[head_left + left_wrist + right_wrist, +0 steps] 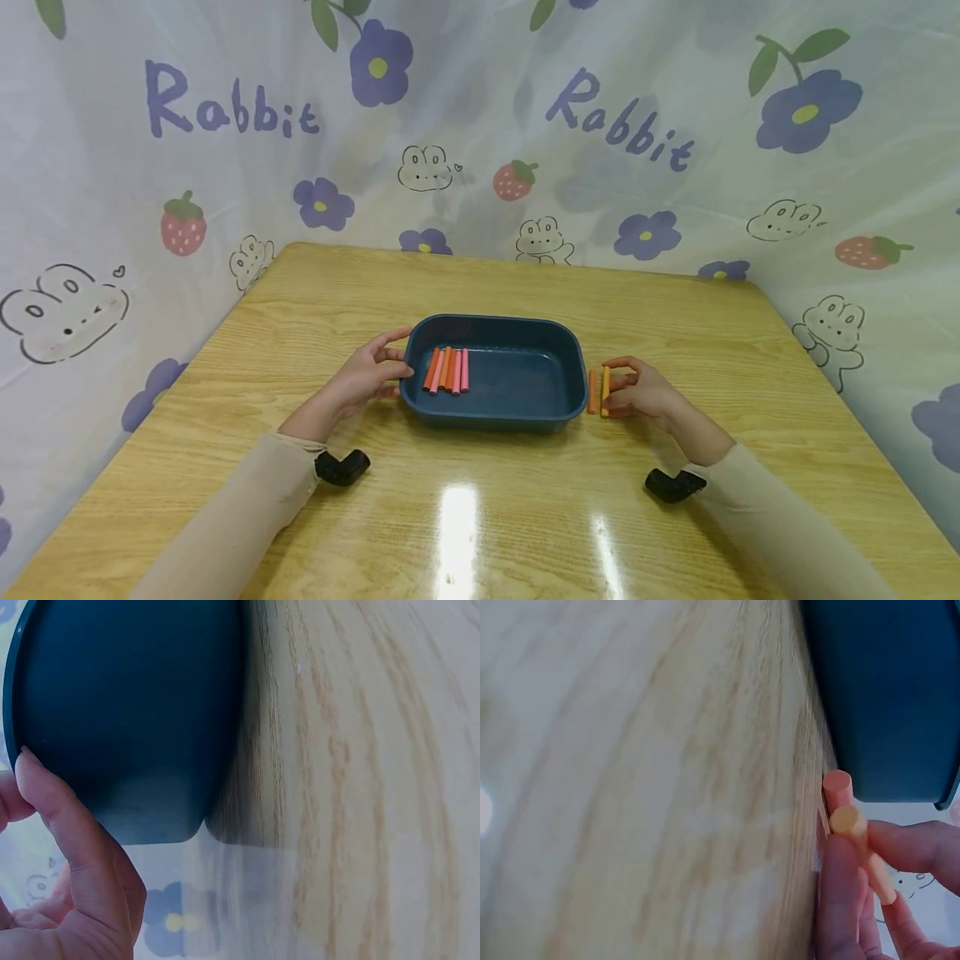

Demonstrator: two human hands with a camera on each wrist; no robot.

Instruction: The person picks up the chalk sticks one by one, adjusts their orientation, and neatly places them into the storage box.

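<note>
A dark blue rectangular bin (491, 421) stands on the table, with several red, orange and pink chalk sticks (447, 371) side by side at its left end. My left hand (365, 375) grips the bin's left end, thumb at the rim; the left wrist view shows the same hand (82, 877) against the bin wall (135, 712). To the right of the bin, my right hand (641, 392) pinches a yellow-orange chalk stick (850, 821) between thumb and fingers. A coral-orange chalk stick (592, 392) lies between that hand and the bin.
The wooden table (525, 517) reaches back to a white curtain (480, 108) printed with rabbits, flowers and strawberries. The curtain also hangs along both sides. A black wrist-worn piece (342, 468) sits at the left cuff, another (675, 485) at the right.
</note>
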